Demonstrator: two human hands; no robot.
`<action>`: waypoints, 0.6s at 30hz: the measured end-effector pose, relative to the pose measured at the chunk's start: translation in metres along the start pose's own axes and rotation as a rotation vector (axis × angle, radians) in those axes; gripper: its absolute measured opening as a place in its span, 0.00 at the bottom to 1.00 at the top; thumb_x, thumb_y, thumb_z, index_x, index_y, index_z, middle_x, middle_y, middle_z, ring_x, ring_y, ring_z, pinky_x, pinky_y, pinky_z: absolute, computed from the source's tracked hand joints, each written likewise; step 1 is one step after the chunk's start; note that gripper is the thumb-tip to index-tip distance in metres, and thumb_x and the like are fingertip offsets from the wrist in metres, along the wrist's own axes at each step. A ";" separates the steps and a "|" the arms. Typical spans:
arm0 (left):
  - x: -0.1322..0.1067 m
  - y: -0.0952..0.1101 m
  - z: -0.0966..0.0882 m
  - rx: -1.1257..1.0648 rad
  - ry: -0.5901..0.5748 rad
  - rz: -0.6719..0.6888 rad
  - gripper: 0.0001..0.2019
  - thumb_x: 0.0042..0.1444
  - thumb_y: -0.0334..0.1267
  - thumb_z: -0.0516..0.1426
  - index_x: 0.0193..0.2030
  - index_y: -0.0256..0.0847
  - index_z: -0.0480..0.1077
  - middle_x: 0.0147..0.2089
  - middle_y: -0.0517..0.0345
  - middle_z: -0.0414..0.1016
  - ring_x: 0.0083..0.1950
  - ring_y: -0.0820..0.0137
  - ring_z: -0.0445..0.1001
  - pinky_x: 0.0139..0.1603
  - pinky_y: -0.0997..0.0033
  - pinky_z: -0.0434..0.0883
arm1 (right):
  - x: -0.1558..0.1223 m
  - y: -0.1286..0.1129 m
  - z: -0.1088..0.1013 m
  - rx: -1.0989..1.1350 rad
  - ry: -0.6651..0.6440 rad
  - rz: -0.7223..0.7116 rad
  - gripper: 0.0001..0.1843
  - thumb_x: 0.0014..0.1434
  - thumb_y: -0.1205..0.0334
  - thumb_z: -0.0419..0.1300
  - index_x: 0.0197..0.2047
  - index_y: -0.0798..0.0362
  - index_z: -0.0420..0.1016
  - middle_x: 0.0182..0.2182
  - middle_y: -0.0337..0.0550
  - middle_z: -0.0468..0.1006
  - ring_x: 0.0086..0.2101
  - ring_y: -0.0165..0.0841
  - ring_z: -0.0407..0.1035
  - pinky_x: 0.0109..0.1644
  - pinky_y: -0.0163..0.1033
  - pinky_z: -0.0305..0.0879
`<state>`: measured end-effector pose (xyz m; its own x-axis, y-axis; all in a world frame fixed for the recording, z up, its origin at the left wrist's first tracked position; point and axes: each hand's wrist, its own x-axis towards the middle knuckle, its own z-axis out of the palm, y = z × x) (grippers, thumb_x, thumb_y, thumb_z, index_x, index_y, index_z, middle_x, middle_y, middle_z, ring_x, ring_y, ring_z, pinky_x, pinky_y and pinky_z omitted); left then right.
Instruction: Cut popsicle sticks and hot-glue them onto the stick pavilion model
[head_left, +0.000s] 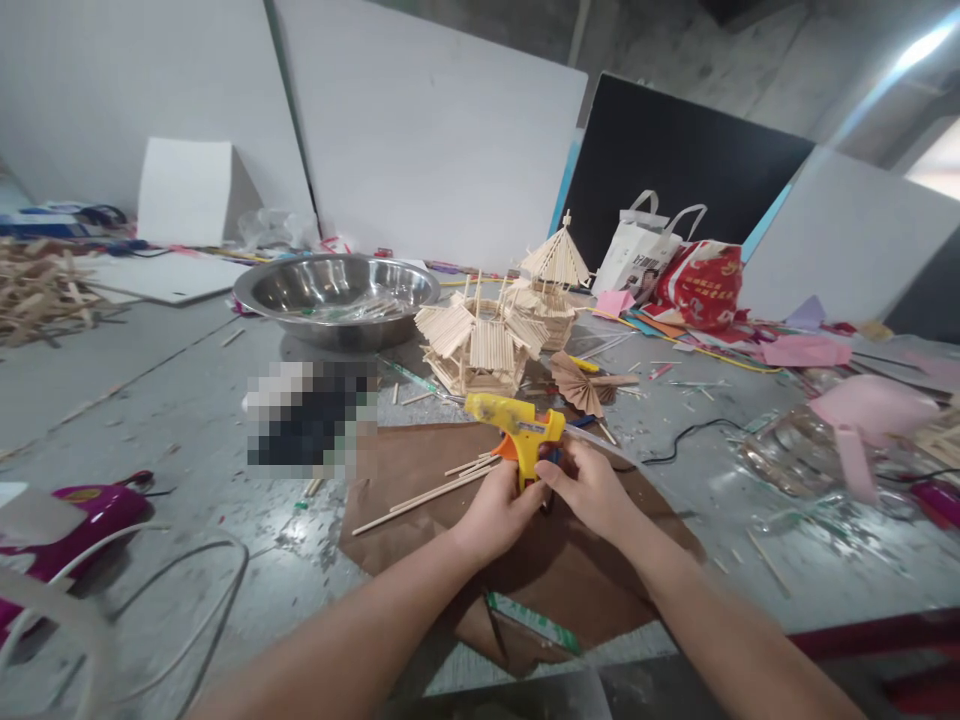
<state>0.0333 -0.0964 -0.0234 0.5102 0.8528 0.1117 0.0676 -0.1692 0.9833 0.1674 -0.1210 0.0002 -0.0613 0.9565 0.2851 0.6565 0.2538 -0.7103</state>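
Note:
A yellow hot glue gun [514, 418] is held over the brown paper [600, 580], its nozzle pointing left. My left hand [496, 512] is closed around its handle, near the orange trigger. At the rear, my right hand [592, 490] is closed on the handle and back end, its thumb beside the left fingers. A clear glue stick [611, 447] appears to extend from behind the gun. Several thin wooden sticks [427, 500] lie on the paper left of my hands. Just beyond the gun stands a small wooden-stick pavilion model [484, 345] with a sloping roof.
Behind are a second stick model [556, 262] with a pointed roof and a steel basin [262, 290]. A folded brown paper fan [577, 385] lies right of the nearer model. A purple tool [105, 515] with a cable sits left; a pink hair-dryer-like object [870, 410] lies right.

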 end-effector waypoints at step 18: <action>0.015 0.015 -0.066 1.210 0.052 -0.090 0.10 0.52 0.38 0.46 0.34 0.44 0.67 0.37 0.57 0.71 0.38 0.68 0.69 0.34 0.73 0.63 | 0.061 0.108 -0.076 -0.236 0.257 0.418 0.20 0.48 0.47 0.48 0.20 0.55 0.67 0.19 0.43 0.71 0.21 0.31 0.64 0.23 0.33 0.56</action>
<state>-0.0145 -0.0537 0.0024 0.4294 0.8993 0.0831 0.8721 -0.4368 0.2205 0.2919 -0.0460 -0.0100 0.4073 0.8956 0.1788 0.7385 -0.2078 -0.6415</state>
